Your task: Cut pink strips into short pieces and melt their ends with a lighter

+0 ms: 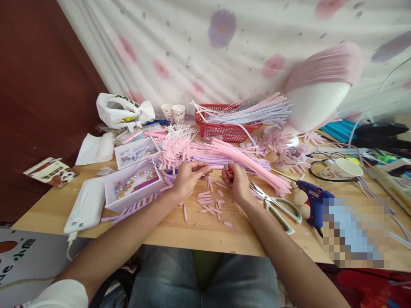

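Observation:
My left hand (189, 175) is pinched shut, its fingertips on the end of a thin pink piece (205, 170) at the edge of the pile. My right hand (236, 182) is curled round a small red lighter (228, 170) held upright. The two hands hover close together over the wooden table (192, 231). Just below them lie several short pink pointed pieces (210, 205). A long bundle of pink and lilac pipe cleaners (244, 160) lies right behind the hands.
Scissors (278, 206) and a blue glue gun (313, 201) lie to the right. White trays of beads (135, 184) sit left, with a white case (86, 205). A red basket (224, 128), paper cups (173, 112) and a white foam head (316, 105) stand behind.

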Demonstrator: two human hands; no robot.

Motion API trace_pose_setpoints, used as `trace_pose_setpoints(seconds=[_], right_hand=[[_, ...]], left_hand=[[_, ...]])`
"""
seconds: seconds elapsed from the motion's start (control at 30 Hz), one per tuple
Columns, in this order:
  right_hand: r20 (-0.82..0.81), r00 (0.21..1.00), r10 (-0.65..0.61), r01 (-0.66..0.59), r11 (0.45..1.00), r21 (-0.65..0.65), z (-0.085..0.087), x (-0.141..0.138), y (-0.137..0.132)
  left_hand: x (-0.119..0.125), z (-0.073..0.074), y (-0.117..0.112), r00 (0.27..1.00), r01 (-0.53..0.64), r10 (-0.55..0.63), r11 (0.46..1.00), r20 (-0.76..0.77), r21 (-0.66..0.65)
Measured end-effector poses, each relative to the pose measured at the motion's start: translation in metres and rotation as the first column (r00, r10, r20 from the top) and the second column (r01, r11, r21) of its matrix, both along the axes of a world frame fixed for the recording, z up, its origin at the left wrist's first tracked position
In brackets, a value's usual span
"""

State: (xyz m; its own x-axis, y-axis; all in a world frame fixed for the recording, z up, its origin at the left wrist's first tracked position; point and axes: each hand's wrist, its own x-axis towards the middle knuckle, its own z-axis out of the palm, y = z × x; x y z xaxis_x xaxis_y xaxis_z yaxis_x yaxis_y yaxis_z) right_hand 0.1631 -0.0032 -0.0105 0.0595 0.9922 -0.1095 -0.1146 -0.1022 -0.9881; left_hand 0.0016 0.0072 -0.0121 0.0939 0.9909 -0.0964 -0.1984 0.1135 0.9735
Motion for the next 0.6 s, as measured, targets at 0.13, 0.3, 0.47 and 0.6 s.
trace_pose_setpoints(seconds=[0.13, 0.3, 0.47, 0.6], right_hand=[[0.028, 0.999, 0.015, -0.014, 1.0, -0.023, -0.0011, 0.0003, -0.0009], [0.042, 0.999, 0.009, -0.006, 0.999, -0.052, -0.0057, 0.001, -0.0018], [0.055, 0.996, 0.071, -0.067, 0.995, -0.069, -0.0067, 0.0012, -0.0042], [0.043, 0.995, 0.093, -0.09, 0.993, -0.081, -0.0054, -0.0006, -0.0057]], left_hand=[[-0.0012, -0.0012, 0.0005, 1.0, -0.005, 0.006, 1.0, 0.016, -0.019], [-0.0018, -0.0036, 0.0016, 0.998, -0.05, 0.051, 0.998, 0.037, -0.03], [-0.0012, -0.002, 0.0008, 0.994, -0.084, 0.085, 0.996, 0.062, -0.022], [-0.001, -0.0018, 0.0004, 0.993, -0.095, 0.097, 0.995, 0.065, -0.029]])
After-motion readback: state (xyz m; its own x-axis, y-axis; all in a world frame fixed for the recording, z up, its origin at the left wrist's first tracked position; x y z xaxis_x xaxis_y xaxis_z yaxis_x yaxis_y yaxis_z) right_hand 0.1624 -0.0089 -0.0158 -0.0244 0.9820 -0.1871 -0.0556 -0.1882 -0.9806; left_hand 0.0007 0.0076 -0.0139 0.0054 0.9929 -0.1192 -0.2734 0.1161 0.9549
